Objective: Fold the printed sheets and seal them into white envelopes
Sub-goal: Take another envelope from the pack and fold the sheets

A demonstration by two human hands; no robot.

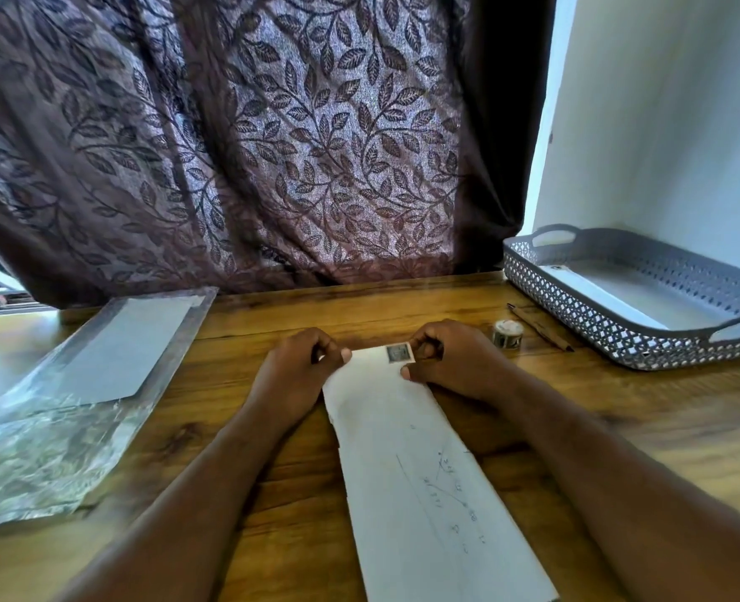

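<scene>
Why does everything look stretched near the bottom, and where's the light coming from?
Head view: the wide-angle lens likely stretches the white paper envelope toward the camera; daylight glows through the purple leaf-patterned curtain and glares off the clear plastic sleeve on the brown wooden table; the envelope's pencil marks are too soft to read.

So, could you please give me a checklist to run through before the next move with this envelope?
1. Grip: left hand and right hand both hold the far end of the white envelope: ok.
2. Stamp on the far corner by the right hand: ok.
3. Stamp pressed fully flat: cannot tell.
4. Flap sealed: cannot tell, that side is hidden.
5. Handwriting on the face: ok, present though unreadable.
6. Way to the grey tray: not ok; the small roll and pen lie between.
</scene>
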